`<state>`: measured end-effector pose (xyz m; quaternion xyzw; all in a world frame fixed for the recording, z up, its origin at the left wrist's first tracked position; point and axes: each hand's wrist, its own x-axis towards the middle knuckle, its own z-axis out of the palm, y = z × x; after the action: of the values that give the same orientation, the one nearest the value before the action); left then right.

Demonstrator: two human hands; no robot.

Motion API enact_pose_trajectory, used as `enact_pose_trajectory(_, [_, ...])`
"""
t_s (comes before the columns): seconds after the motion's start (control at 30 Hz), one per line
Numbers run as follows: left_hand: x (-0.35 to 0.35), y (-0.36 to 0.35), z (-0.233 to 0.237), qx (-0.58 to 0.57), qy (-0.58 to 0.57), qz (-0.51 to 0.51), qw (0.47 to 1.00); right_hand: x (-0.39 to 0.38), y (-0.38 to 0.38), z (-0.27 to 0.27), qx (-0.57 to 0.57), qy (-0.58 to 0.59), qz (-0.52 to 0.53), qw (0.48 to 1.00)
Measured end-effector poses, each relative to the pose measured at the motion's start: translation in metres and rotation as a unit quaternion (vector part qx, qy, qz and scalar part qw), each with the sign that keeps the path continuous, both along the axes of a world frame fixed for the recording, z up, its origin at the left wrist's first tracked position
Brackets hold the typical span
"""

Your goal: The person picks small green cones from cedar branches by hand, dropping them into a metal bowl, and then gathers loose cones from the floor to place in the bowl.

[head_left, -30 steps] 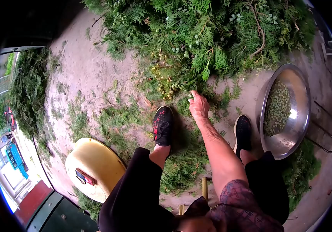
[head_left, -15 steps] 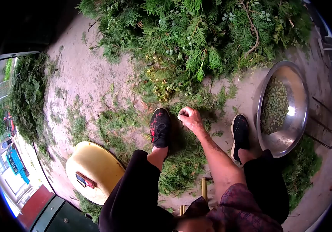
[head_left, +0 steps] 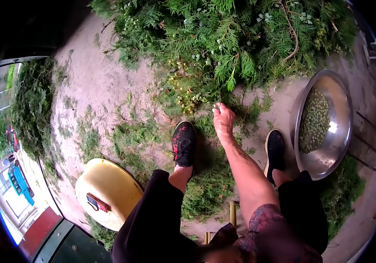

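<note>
My right hand (head_left: 224, 119) reaches forward over the ground between the two shoes. Its thumb and fingers are pinched together at the near edge of a big heap of green conifer branches (head_left: 236, 65). Something small shows at the fingertips, too small to name. Just left of the fingers are yellowish sprigs (head_left: 188, 98). A metal basin (head_left: 299, 127) on the right holds many small pale green cones (head_left: 315, 118). My left hand is not in view.
A yellow upturned basin or stool (head_left: 118, 188) bears a red phone-like object (head_left: 98, 202) at the lower left. Black shoes (head_left: 183, 142) stand among scattered green sprigs. A bent metal frame (head_left: 372, 164) lies beyond the metal basin. More branches (head_left: 34, 105) are piled at the left.
My right hand has moved forward and slightly right, from beside the left shoe to the edge of the branch heap. The view has shifted slightly.
</note>
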<state>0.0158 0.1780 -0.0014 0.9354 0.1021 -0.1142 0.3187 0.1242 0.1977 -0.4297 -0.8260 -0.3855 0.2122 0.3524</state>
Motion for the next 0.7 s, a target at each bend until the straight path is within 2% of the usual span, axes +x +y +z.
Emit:
enact_pose_trajectory(0.1, [0.000,0.002,-0.002,-0.004,0.002,0.001,1.000,-0.003,0.008,-0.004,-0.077,-0.046,0.019,0.996])
enact_pose_trajectory(0.23, [0.001,0.003,-0.004,-0.006,0.001,0.003,1.000,-0.002,0.010,0.001,-0.097,-0.044,0.020,0.994])
enact_pose_trajectory(0.3, [0.001,0.003,-0.003,-0.004,-0.001,0.004,1.000,0.004,0.001,-0.008,-0.108,0.186,0.073,0.974])
enact_pose_trajectory(0.33, [0.001,0.003,-0.002,-0.004,-0.004,0.003,1.000,0.004,-0.005,0.018,-0.110,0.387,0.001,0.915])
enact_pose_trajectory(0.37, [0.001,0.003,-0.002,-0.003,-0.005,0.005,1.000,0.007,-0.016,0.025,-0.103,0.524,-0.017,0.845])
enact_pose_trajectory(0.43, [0.002,0.002,-0.002,-0.003,-0.007,0.005,1.000,0.008,-0.043,0.040,-0.026,0.668,-0.130,0.732])
enact_pose_trajectory(0.5, [0.003,0.002,-0.004,0.001,-0.007,0.006,1.000,0.017,-0.064,0.038,0.054,0.714,-0.155,0.681])
enact_pose_trajectory(0.57, [0.003,0.001,-0.005,0.000,-0.007,0.007,1.000,0.032,-0.074,0.035,0.091,0.712,-0.199,0.667])
enact_pose_trajectory(0.63, [0.004,0.000,-0.006,0.001,-0.004,0.006,1.000,0.043,-0.070,0.040,0.106,0.622,-0.218,0.745])
enact_pose_trajectory(0.7, [0.005,0.000,-0.006,0.003,-0.005,0.004,1.000,0.053,-0.061,0.026,0.063,0.507,-0.227,0.829])
